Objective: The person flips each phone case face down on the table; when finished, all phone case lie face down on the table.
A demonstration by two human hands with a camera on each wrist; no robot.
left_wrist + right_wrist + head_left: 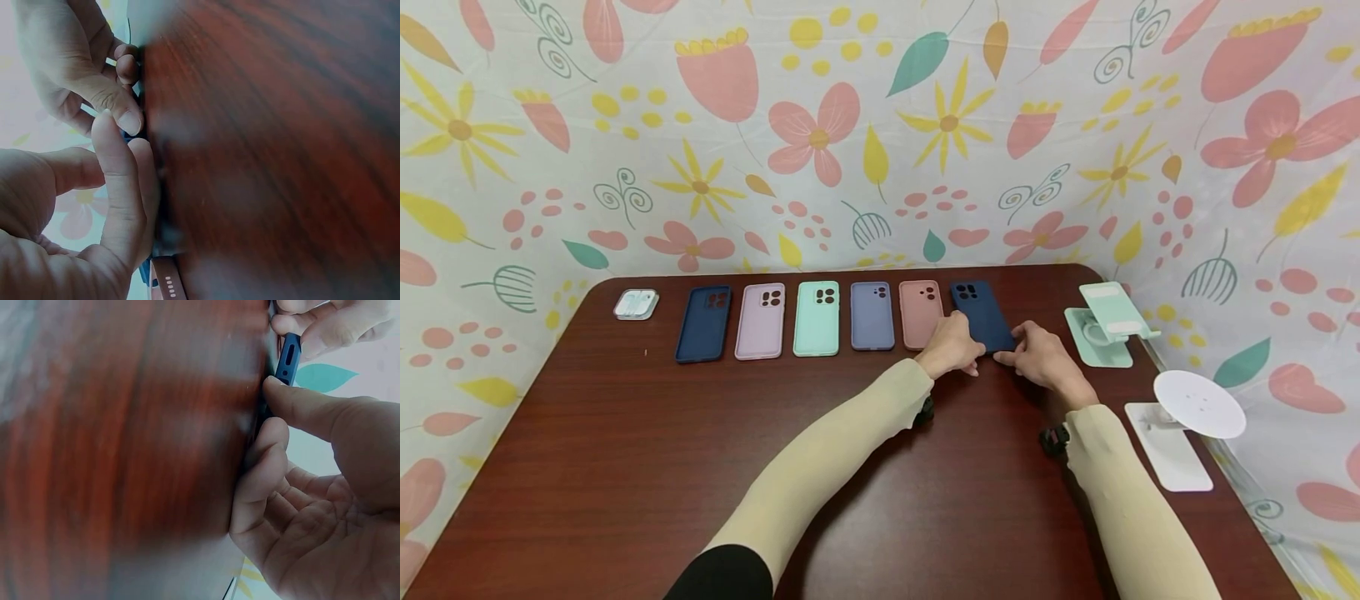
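Observation:
A dark blue phone case (981,312) lies at the right end of a row of phone cases, slightly tilted, camera cutouts toward the back. My left hand (953,343) holds its near left corner, passing in front of the pink case (919,310). At the near right corner, my right hand (1041,358) pinches the same case between thumb and fingers. In the right wrist view, the end of the blue case (289,359) shows a slot and a small hole between the two hands. The left wrist view shows both thumbs close together low over the table.
Leftward in the row are periwinkle (872,315), mint (816,318), lilac (760,322) and navy (703,324) cases. A small clear box (636,304) sits at far left. A mint stand (1108,321) and a white round-topped stand (1180,446) stand along the table's right edge.

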